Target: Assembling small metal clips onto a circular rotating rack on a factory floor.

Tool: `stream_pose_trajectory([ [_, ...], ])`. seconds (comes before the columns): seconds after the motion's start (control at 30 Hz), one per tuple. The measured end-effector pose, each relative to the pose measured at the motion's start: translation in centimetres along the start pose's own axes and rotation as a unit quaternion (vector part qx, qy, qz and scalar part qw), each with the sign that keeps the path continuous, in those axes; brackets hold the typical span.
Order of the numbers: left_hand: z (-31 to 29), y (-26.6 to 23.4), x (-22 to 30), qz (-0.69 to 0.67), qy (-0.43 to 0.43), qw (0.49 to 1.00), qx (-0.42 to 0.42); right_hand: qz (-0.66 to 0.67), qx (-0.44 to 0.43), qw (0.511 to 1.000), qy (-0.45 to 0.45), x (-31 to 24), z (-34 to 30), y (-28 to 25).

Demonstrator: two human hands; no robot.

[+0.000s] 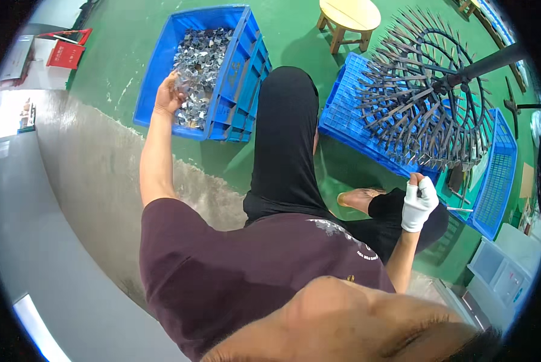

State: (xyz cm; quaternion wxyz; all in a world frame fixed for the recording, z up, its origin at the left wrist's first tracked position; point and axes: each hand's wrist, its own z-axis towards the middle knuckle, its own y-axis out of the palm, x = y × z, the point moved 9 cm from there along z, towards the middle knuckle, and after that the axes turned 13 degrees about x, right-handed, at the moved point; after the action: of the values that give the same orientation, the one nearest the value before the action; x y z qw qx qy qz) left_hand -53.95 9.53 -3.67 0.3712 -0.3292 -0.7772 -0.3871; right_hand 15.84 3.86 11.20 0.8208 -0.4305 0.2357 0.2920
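My bare left hand [170, 94] reaches over the left rim of a deep blue crate [225, 102]. Its fingers are curled round some of the small shiny bent metal pieces [204, 57] heaped inside. My right hand [419, 204], in a white glove with bare fingertips, is raised just below the near edge of a round dark metal rack [427, 90]. Thumb and fingers there are pinched together; what they hold, if anything, is too small to make out. Many thin prongs stick out all round the rack, and shiny pieces [430, 161] sit on its near prongs.
Under the rack lies a blue slatted crate [349, 90]; another blue basket [496, 175] stands to its right. A dark pole [487, 69] runs from the rack to the right. Farther off is a round wooden stool [350, 15]. My knee [285, 120] rises between crate and rack.
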Motion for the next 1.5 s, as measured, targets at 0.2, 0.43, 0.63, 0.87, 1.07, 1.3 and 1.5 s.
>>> stream_pose_trajectory([
  [0.2, -0.6, 2.3, 0.2, -0.232, -0.011, 0.973, -0.005, -0.003, -0.007, 1.000, 0.000, -0.7, 0.2, 0.4],
  [0.43, 0.2, -2.3, 1.0, -0.275, 0.049, 0.944, 0.176, 0.001, -0.018, 1.000, -0.007, -1.5, 0.4, 0.5],
  [0.63, -3.4, 4.3, 3.0, -0.377, 0.098, 0.921, 0.019, 0.031, -0.046, 0.998, 0.002, -2.6, -0.4, 1.7],
  [0.87, -19.1, 33.2, -5.6, -0.291, -0.125, 0.895, -0.316, 0.167, -0.094, 0.981, 0.020, -8.4, 0.6, 4.4],
  [1.07, -23.7, 43.4, -17.9, -0.238, -0.249, 0.885, -0.312, 0.185, -0.036, 0.975, 0.114, -6.6, 1.4, 1.0],
  [1.3, -26.2, 47.1, -24.0, -0.141, -0.305, 0.894, -0.296, 0.175, 0.010, 0.960, 0.218, -1.7, -0.7, -2.6],
  [1.5, -28.3, 49.3, -24.8, -0.195, -0.380, 0.850, -0.309, 0.160, 0.068, 0.980, 0.096, -2.5, -0.4, -4.7],
])
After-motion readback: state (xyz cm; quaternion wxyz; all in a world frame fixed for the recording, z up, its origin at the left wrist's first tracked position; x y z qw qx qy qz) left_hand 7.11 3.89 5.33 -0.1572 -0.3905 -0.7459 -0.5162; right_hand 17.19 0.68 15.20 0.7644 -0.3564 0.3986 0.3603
